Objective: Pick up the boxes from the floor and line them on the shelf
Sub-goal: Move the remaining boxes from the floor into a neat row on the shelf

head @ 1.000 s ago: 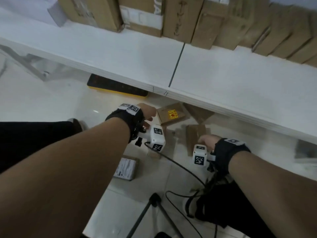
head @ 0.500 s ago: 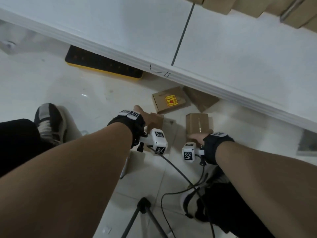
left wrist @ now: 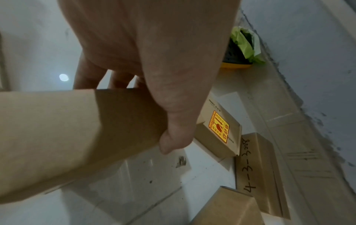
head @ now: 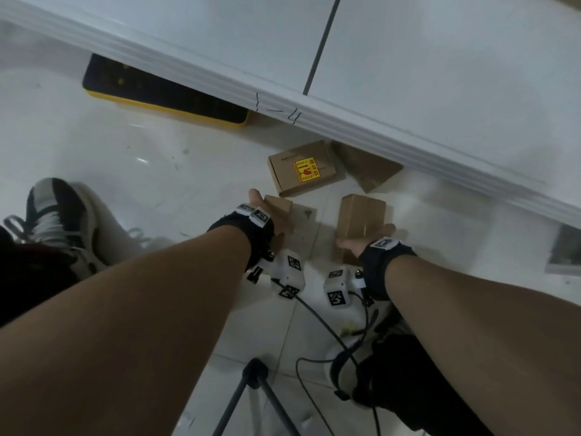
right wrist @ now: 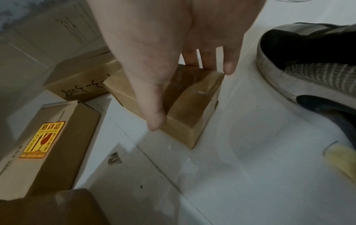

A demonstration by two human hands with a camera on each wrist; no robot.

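— Left hand [left wrist: 146, 50] has a plain brown box [left wrist: 63, 137], thumb clamped over its near face and fingers curled round the far side. From my head cam that box [head: 278, 207] is low, just above the white tiled floor [head: 151, 171]. Can't tell if it's fully clear of the tiles.

— And the right hand [right wrist: 173, 38]?

— Spread wide over a taped box [right wrist: 185, 99] that's on the floor. Thumb runs down the left side of it, fingers reach over the far edge — touching, but I can't tell if it's really gripping yet. In the head view that box [head: 361, 221] sits right of the left-hand one, w/ the right hand [head: 364, 240] at its near end.

— Other boxes?

— Two more on the floor. One w/ a yellow fragile sticker [head: 305, 169] lies flat just beyond the hands, close to the shelf edge. Behind it a box w/ handwritten numbers [left wrist: 256, 170] — partly tucked under the shelf, so only a corner shows from above [head: 367, 169].

— Shelf?

— White shelf board [head: 408, 67] crosses the top of the head view, dark seam down it. Under its left part there's a black-and-yellow item [head: 163, 96] on the floor; can't make out what it is.

— Anything near me?

— A sneaker [head: 59, 215] on the left, tripod legs [head: 251, 401] and a black cable [head: 317, 313] at the bottom btw the forearms.
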